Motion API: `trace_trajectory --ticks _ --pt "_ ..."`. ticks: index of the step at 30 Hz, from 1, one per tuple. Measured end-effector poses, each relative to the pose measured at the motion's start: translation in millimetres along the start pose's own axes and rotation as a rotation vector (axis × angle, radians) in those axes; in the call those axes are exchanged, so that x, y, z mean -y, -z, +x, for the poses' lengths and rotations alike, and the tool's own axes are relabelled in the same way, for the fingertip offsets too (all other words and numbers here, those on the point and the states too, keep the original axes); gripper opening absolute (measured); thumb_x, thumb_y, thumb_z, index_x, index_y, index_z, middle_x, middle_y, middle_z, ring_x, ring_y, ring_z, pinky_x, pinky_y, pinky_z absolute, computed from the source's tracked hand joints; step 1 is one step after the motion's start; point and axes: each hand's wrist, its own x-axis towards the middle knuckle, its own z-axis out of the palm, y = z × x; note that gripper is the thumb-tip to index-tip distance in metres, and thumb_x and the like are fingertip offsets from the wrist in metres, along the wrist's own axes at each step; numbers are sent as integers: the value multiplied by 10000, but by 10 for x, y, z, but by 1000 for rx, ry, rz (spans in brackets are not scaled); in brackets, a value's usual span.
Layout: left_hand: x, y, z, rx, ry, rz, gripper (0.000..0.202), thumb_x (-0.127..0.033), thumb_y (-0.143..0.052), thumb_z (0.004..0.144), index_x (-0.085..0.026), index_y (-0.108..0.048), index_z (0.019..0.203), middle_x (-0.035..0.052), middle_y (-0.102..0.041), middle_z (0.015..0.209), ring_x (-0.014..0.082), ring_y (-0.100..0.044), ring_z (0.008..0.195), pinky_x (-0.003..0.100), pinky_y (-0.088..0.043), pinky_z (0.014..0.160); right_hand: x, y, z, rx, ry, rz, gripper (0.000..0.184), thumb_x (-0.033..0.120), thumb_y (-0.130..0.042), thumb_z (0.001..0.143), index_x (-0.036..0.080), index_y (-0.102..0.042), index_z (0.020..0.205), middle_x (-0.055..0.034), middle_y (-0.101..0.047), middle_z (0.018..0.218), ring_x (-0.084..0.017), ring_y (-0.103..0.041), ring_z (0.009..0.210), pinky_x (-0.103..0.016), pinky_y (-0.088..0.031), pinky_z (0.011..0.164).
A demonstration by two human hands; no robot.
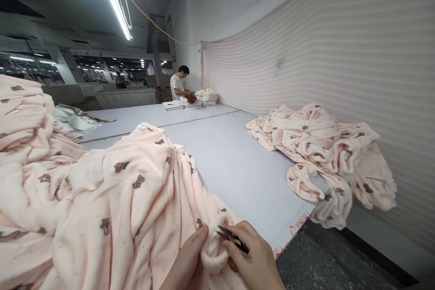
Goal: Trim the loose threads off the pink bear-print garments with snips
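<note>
A pale pink fleece garment [136,208] printed with small brown bears spreads over the near side of the table. At its cuff [215,253], my left hand [190,253] pinches the fabric with thumb and fingers. My right hand [253,251] is closed around small black thread snips [233,238], their pointed blades angled left against the cuff's edge. Whether the blades touch a thread is too small to make out. The lower fingers of both hands are hidden behind the fabric and the hands themselves.
More pink fleece garments [312,140] lie heaped at the table's right edge, partly hanging over it. Another pile [23,118] rises at the left, beside crumpled white sheeting [73,118]. Across the grey tabletop [234,149], a person [178,84] stands by stacked folded cloth [205,97]. A striped cloth curtain [306,63] lines the right.
</note>
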Motion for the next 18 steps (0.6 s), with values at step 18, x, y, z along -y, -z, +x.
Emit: trace_trajectory --ticks 18 --pt "626 -60 -43 -90 -445 725 401 -596 -601 712 -257 -753 862 123 -725 968 301 -661 924 414 -493 866 -591 78 30 -253 -221 278 523 644 -508 777 166 -646 938 -69 -717 874 -229 -677 832 -267 -542 696"
